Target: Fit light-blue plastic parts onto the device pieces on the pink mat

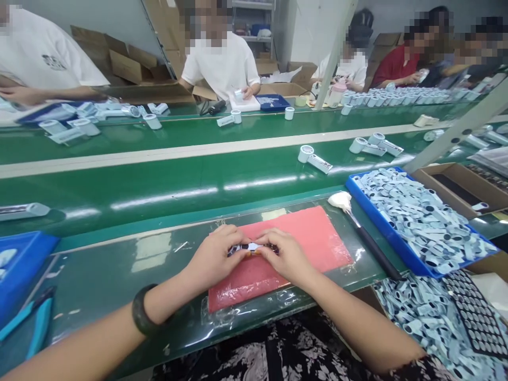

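My left hand [216, 255] and my right hand [283, 254] meet over a pink mat [313, 235] on the green workbench. Together they pinch a small white and dark part [251, 247] between the fingertips, low over the mat. Most of the part is hidden by my fingers. A dark bangle [141, 316] sits on my left wrist.
A blue tray [359, 196] heaped with several pale blue parts lies to the right, a black-handled brush [363, 233] beside it. Teal pliers [29, 325] and another blue tray [19, 264] lie left. White cylindrical parts [305, 153] ride the green conveyor; people work across it.
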A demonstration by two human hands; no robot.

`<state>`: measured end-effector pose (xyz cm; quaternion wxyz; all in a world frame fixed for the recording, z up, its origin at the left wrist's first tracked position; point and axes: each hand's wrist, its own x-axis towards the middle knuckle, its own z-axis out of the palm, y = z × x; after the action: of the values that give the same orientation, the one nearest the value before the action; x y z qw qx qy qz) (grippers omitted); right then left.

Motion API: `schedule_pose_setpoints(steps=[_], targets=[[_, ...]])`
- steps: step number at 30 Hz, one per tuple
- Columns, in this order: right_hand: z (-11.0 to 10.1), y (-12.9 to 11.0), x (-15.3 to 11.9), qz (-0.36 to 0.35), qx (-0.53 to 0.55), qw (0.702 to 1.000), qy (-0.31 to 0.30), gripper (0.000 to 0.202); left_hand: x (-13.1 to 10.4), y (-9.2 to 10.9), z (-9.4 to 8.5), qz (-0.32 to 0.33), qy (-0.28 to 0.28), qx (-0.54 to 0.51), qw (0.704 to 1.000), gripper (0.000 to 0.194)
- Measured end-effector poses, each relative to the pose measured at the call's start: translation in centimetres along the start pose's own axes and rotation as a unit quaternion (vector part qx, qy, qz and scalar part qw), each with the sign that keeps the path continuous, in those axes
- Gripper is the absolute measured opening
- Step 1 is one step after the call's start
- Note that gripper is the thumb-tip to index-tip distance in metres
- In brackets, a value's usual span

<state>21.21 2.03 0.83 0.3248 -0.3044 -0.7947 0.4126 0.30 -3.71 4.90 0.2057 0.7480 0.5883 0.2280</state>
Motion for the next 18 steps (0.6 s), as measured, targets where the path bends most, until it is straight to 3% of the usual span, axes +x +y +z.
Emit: schedule_pose_setpoints(steps=[6,13,18], targets=[[-1.0,-1.0,-0.6,0.011,0.008,0.997,-0.078,0.011,-2.0,0.6,0.6,0.089,0.010,0.065,0.994,0.015],[-0.3,-1.2,-1.1,0.020,-0.101,0.989,-0.101,0.025,-2.7,1.7,2.0,0.057,0.025,0.104,0.993,0.013],[-0.5,-1.3,-0.7,0.016,-0.062,0.993,-0.103,0.026,-2.6,2.0,1.9,0.074,0.009,0.149,0.986,0.018]])
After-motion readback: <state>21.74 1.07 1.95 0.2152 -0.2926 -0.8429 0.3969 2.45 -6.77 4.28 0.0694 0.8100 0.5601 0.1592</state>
